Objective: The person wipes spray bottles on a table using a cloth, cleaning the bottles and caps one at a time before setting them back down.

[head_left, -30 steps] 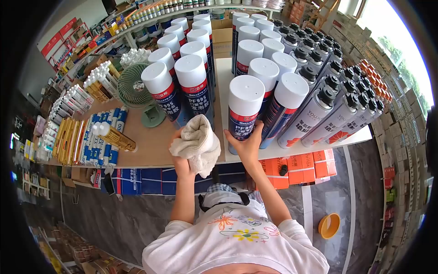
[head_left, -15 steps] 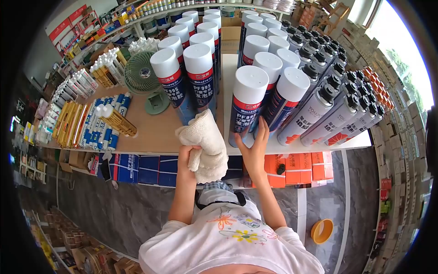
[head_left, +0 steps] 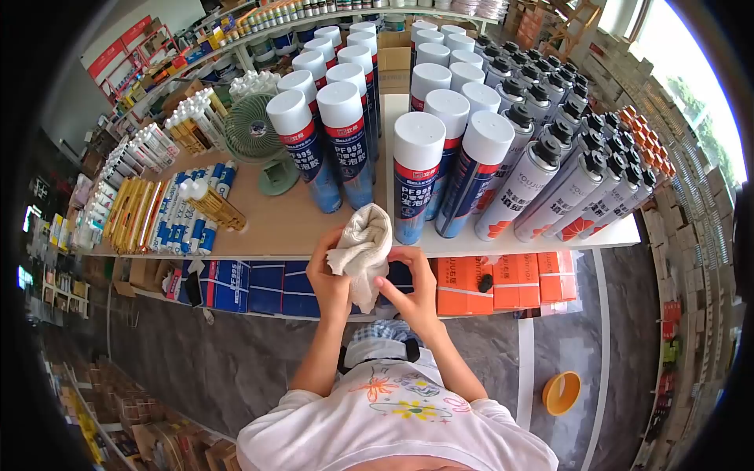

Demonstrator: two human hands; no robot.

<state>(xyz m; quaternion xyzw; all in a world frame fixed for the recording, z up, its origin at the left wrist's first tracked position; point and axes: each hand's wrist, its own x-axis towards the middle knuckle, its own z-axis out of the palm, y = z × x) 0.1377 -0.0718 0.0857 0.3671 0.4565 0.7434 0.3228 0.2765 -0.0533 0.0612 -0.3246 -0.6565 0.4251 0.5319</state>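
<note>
A cream cloth [head_left: 366, 250] is bunched up in front of me at the table's front edge. My left hand [head_left: 328, 275] is wrapped round its left side. On the right side, my right hand [head_left: 412, 286] has its fingers curled at the cloth, with thumb and fingertips on it. Just beyond stand white-capped blue cans, one group on the left [head_left: 349, 149] and another on the right [head_left: 416, 177], all upright. Grey cans with black tops [head_left: 528, 184] stand farther right.
The wooden table [head_left: 271, 228] holds a green fan [head_left: 255, 129], gold tubes [head_left: 212, 204] and blue-and-white tubes. Below are blue boxes [head_left: 267, 289] and orange boxes [head_left: 465, 286]. A yellow bucket [head_left: 561, 392] stands on the floor at the right.
My right hand has let go of the front white-capped can and come left and down to the cloth. My left hand holds the cloth, which is now more bunched and lower.
</note>
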